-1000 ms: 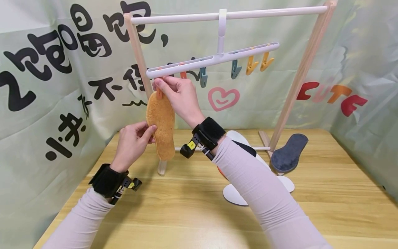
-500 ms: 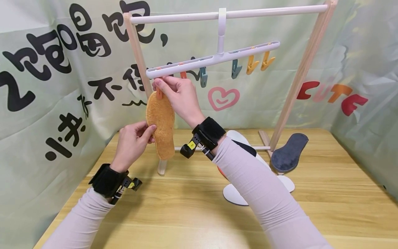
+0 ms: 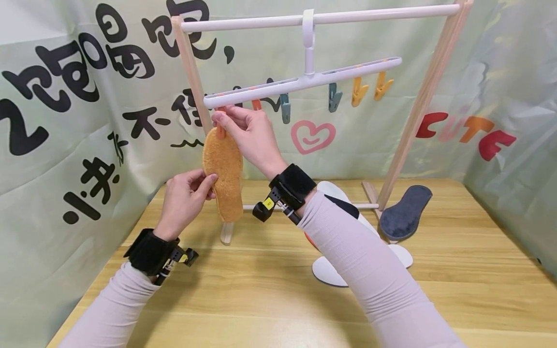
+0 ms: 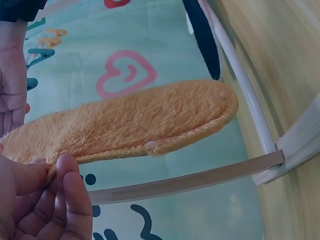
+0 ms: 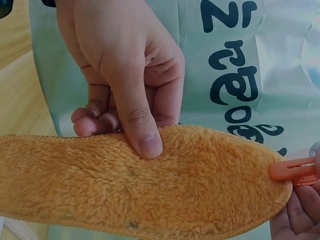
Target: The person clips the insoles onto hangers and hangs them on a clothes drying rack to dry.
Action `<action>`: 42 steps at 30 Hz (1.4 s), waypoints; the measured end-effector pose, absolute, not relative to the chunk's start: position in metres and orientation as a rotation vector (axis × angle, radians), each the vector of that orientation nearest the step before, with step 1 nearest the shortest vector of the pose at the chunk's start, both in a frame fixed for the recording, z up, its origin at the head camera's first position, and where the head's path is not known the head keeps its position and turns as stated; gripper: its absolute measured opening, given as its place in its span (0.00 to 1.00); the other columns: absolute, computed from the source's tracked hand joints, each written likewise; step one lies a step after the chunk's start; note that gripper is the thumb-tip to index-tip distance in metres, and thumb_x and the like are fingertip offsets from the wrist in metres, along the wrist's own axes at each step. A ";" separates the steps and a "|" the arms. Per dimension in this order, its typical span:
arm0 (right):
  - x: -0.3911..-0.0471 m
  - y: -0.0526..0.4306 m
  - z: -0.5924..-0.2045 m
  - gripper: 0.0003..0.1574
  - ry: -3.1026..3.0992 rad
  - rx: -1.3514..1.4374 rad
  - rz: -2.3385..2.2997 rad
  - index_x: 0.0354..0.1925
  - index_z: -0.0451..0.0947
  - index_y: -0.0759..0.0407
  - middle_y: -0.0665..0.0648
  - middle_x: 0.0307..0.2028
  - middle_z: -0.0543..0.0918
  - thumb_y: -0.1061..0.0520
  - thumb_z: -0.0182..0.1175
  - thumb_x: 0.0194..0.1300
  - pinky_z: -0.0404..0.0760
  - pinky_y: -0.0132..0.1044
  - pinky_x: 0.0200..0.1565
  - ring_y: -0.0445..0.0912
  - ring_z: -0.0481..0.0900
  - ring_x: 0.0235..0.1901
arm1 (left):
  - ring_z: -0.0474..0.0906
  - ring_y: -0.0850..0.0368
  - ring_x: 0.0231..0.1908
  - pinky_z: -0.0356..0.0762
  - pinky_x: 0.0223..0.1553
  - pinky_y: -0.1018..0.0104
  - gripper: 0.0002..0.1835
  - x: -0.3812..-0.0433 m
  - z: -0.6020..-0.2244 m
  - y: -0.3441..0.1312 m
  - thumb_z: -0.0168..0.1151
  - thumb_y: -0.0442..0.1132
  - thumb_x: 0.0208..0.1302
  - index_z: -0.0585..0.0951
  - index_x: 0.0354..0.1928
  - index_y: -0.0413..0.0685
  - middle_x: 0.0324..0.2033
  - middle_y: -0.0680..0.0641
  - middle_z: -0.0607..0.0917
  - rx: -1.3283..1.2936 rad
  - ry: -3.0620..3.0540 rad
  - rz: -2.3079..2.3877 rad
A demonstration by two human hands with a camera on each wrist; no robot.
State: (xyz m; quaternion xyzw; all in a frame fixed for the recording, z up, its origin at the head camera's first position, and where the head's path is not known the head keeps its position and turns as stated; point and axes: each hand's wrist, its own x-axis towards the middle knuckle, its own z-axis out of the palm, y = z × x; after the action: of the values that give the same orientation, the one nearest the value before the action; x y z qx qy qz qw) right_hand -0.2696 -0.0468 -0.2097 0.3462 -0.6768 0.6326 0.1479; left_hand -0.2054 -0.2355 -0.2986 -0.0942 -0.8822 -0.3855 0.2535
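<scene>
A fuzzy orange-brown insole (image 3: 225, 179) hangs upright below the left end of a white clip hanger (image 3: 278, 91). My left hand (image 3: 184, 198) pinches its side edge about halfway down, thumb on the plush face, as the right wrist view also shows. At the top, my right hand (image 3: 252, 137) pinches an orange clothespin (image 5: 292, 171). The clothespin's tip lies over the insole's end. Further along the hanger are another orange clip (image 3: 256, 104), blue-grey clips (image 3: 285, 108) and yellow clips (image 3: 359, 92), with nothing hanging from them.
The hanger hooks on the white rail (image 3: 374, 16) of a wooden-sided stand (image 3: 428, 106). A dark grey insole (image 3: 404, 212) lies at the right on the wooden table (image 3: 243, 299). White insoles (image 3: 328, 273) and a black one (image 3: 344, 207) are partly hidden by my right forearm.
The hanger has swivelled slightly, its right end shifting to the right. The insole and the clothespin have moved a little left, with both hands keeping their grip.
</scene>
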 end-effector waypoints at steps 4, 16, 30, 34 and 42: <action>-0.270 -0.047 -0.210 0.15 -1.953 1.011 1.818 0.48 0.88 0.66 0.60 0.34 0.90 0.55 0.63 0.80 0.78 0.28 0.43 0.40 0.88 0.44 | 0.84 0.69 0.25 0.78 0.26 0.78 0.16 -0.205 -0.298 -0.236 0.66 0.49 0.78 0.90 0.40 0.44 0.26 0.43 0.91 -0.259 -2.397 -1.053; -0.269 -0.048 -0.213 0.19 -2.008 0.942 1.845 0.60 0.86 0.62 0.61 0.49 0.93 0.52 0.64 0.80 0.87 0.33 0.58 0.46 0.92 0.54 | 0.86 0.64 0.26 0.80 0.27 0.76 0.16 -0.207 -0.300 -0.237 0.65 0.49 0.79 0.89 0.42 0.42 0.29 0.41 0.92 -0.233 -2.423 -1.063; -0.265 -0.046 -0.216 0.17 -2.011 0.988 1.845 0.58 0.83 0.63 0.62 0.43 0.91 0.54 0.62 0.81 0.85 0.30 0.53 0.45 0.90 0.44 | 0.88 0.63 0.28 0.85 0.31 0.77 0.16 -0.209 -0.303 -0.234 0.66 0.49 0.78 0.90 0.44 0.41 0.33 0.39 0.93 -0.228 -2.421 -1.145; -0.266 -0.044 -0.218 0.20 -2.043 0.958 1.861 0.62 0.81 0.63 0.62 0.48 0.91 0.53 0.62 0.81 0.86 0.32 0.57 0.47 0.91 0.49 | 0.88 0.65 0.28 0.85 0.31 0.77 0.16 -0.211 -0.306 -0.232 0.66 0.48 0.78 0.90 0.43 0.41 0.32 0.39 0.93 -0.237 -2.412 -1.152; -0.267 -0.037 -0.225 0.29 -2.089 0.917 1.880 0.72 0.75 0.64 0.63 0.61 0.88 0.54 0.63 0.80 0.84 0.32 0.64 0.49 0.88 0.61 | 0.91 0.58 0.31 0.86 0.33 0.77 0.16 -0.215 -0.311 -0.228 0.66 0.48 0.78 0.89 0.48 0.40 0.36 0.38 0.93 -0.250 -2.417 -1.167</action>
State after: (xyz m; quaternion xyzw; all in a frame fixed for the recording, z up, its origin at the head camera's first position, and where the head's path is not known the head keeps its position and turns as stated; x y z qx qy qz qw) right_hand -0.2670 -0.0370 -0.2248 0.3089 -0.7036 0.6332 0.0927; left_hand -0.2152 -0.2278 -0.3109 -0.0906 -0.8743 -0.4223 0.2213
